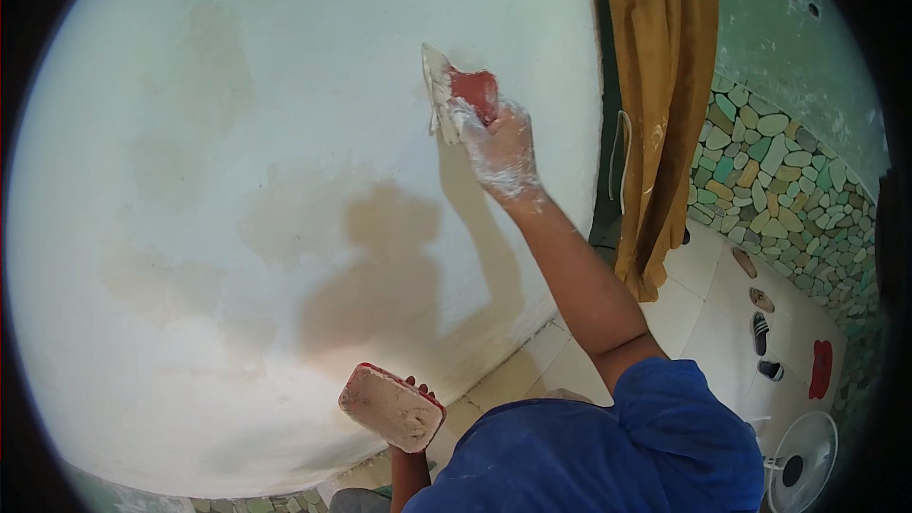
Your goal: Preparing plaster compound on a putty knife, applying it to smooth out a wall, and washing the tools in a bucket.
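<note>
My right hand (499,147), smeared with white paste, is closed on a putty knife (472,85) with a red handle. Its whitened blade is at the surface of the white wall (199,228), which carries patchy darker stains and my shadow. Low in the view, my left hand (418,389) grips a red-rimmed rectangular tray (385,404) from beside and beneath, with only some fingers showing along its edge. The tray holds beige-white paste with a lumpy patch at one end.
An ochre curtain (655,104) hangs at the wall's right edge. Beyond it stand green walls with pebble-pattern tiles (779,171). Several sandals (760,332) and a red mat-like object (820,369) lie on the tiled floor (674,313), near a white fan (798,465) at lower right.
</note>
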### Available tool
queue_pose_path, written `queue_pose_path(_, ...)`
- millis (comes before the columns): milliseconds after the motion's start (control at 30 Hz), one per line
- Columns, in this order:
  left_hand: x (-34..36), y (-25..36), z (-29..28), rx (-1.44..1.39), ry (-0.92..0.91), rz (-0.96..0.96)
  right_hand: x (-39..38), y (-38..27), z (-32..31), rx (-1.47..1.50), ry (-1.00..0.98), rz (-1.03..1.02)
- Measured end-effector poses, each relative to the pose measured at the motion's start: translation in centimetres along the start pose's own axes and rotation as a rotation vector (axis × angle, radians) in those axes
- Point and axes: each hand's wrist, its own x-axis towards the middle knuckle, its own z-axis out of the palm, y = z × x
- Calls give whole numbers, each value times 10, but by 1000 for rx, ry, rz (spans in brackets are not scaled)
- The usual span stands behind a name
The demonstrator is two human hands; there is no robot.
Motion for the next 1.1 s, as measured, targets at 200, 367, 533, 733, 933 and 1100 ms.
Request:
queue_pose_path(200, 16, -16, 6, -9, -23, 6, 47, 77, -60, 201, 179, 189)
queue_pose_path(367, 27, -25, 25, -5, -58, -31, 63, 57, -38, -239, 265, 73)
queue_pose_path(533, 23, -11, 0, 16, 22, 58, 26, -27, -2, -11, 54, -20)
queue_pose_path(733, -11, 2, -35, 42, 23, 112, -38, -12, 22, 779, -76, 341)
queue_pose_path(933, -36, 51, -29, -35, -16, 70, -63, -27, 34, 1147, -134, 705)
queue_pose_path(1100, -44, 68, 12, -115, -161, 133, -69, -31, 61, 1300, -179, 817)
